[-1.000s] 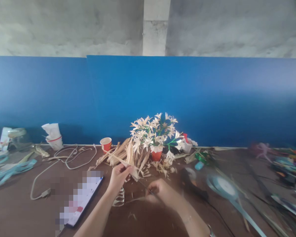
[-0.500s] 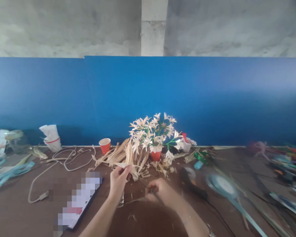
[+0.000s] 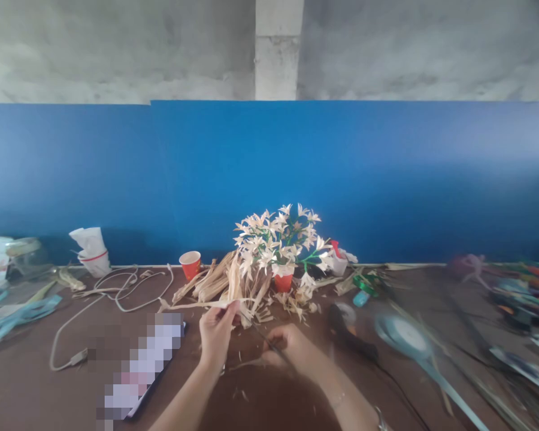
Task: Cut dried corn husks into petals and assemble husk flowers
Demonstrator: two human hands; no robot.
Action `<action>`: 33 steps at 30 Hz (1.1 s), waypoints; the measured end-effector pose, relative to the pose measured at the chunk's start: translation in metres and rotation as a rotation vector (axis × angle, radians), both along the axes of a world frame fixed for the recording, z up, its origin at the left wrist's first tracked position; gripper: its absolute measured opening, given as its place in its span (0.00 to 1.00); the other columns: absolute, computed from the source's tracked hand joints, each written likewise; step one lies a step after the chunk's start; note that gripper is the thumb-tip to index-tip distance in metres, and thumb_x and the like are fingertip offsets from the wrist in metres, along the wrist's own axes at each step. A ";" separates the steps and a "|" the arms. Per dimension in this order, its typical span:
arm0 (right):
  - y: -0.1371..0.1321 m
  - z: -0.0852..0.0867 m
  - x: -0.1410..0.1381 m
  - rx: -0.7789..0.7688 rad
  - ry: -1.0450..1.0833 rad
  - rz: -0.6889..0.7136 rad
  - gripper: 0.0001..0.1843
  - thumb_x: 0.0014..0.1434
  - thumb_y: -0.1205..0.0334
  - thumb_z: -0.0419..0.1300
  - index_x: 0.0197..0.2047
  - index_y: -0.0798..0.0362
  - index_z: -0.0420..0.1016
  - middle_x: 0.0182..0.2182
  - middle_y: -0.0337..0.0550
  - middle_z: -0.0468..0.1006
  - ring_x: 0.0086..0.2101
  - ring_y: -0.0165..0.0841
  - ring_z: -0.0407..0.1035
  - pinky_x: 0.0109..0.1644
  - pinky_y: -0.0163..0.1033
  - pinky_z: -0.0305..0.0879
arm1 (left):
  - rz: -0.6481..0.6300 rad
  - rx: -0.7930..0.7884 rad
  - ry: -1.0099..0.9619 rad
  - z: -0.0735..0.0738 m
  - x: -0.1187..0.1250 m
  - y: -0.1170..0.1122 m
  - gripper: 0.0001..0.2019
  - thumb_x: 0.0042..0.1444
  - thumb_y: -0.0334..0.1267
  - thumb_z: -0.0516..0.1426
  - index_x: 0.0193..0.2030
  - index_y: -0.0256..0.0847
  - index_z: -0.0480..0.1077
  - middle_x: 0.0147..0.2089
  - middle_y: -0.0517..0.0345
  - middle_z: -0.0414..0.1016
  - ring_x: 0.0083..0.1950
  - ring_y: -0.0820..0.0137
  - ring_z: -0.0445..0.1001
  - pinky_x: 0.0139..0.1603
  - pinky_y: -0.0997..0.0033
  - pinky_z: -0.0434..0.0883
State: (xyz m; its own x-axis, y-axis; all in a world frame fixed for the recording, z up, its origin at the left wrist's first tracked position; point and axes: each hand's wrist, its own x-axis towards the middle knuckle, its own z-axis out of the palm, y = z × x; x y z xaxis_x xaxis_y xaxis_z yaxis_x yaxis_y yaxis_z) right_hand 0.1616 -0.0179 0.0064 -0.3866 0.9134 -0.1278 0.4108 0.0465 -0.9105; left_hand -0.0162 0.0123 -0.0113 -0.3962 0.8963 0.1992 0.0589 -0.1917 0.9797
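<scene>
My left hand (image 3: 215, 332) pinches a pale strip of dried husk (image 3: 193, 304) between thumb and fingertips, the strip stretching out to the left. Closed around a thin, dark, rod-like tool (image 3: 273, 346) is my right hand (image 3: 284, 347), to the right of the left one; the tool slants toward the left fingertips, and its exact kind is unclear. Beyond my hands lies a heap of dried husks (image 3: 220, 278). White husk flowers (image 3: 273, 239) on green stems stand in a red paper cup (image 3: 283, 281) just behind.
Another red paper cup (image 3: 190, 264) and a white cable (image 3: 126, 304) are at the left, with a blurred-out phone-like slab (image 3: 146, 365) nearer. To the right lie a dark corded tool (image 3: 353, 335), a pale blue ribbon roll (image 3: 404, 335) and husk scraps. A blue partition (image 3: 269, 161) rises behind.
The husk strip in my left hand now reaches farther left across the table, lying nearly level. My right hand and its tool have hardly moved.
</scene>
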 end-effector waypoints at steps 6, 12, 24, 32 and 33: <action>0.001 -0.003 0.000 0.033 0.011 0.004 0.09 0.45 0.58 0.62 0.27 0.57 0.74 0.17 0.35 0.69 0.18 0.24 0.60 0.20 0.28 0.54 | 0.011 0.013 -0.012 0.001 0.002 -0.002 0.15 0.44 0.48 0.61 0.22 0.36 0.73 0.18 0.59 0.73 0.22 0.70 0.70 0.23 0.75 0.67; 0.004 -0.010 -0.001 0.038 0.054 -0.009 0.11 0.44 0.58 0.63 0.27 0.58 0.74 0.17 0.37 0.70 0.19 0.25 0.62 0.22 0.28 0.56 | -0.002 0.021 -0.056 0.001 0.003 -0.001 0.15 0.42 0.47 0.62 0.22 0.35 0.73 0.19 0.58 0.73 0.22 0.70 0.71 0.24 0.74 0.68; 0.002 -0.001 -0.002 0.044 0.019 -0.074 0.07 0.44 0.61 0.61 0.25 0.56 0.73 0.17 0.36 0.70 0.20 0.26 0.63 0.24 0.29 0.58 | -0.236 -0.042 -0.337 0.001 0.005 0.004 0.14 0.37 0.42 0.66 0.27 0.33 0.75 0.23 0.57 0.74 0.24 0.73 0.70 0.25 0.77 0.68; 0.002 -0.003 -0.001 0.046 0.046 -0.060 0.08 0.45 0.60 0.61 0.25 0.56 0.72 0.17 0.36 0.70 0.20 0.26 0.63 0.24 0.29 0.58 | -0.261 -0.097 -0.423 0.005 0.007 0.003 0.14 0.34 0.41 0.67 0.26 0.32 0.75 0.22 0.58 0.73 0.22 0.74 0.69 0.22 0.77 0.66; 0.003 -0.004 -0.002 0.041 0.047 -0.065 0.08 0.44 0.60 0.62 0.24 0.57 0.72 0.17 0.35 0.70 0.19 0.26 0.63 0.23 0.29 0.57 | -0.260 -0.104 -0.436 0.006 0.007 0.003 0.14 0.34 0.41 0.67 0.26 0.32 0.75 0.22 0.58 0.73 0.22 0.74 0.69 0.21 0.77 0.66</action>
State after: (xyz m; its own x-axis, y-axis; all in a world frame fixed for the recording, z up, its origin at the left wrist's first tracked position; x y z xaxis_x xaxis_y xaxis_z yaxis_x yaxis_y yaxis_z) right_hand 0.1600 -0.0150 0.0028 -0.3308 0.9409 -0.0727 0.3713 0.0590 -0.9266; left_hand -0.0092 0.0154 -0.0056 -0.1842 0.9824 -0.0303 -0.3959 -0.0460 0.9171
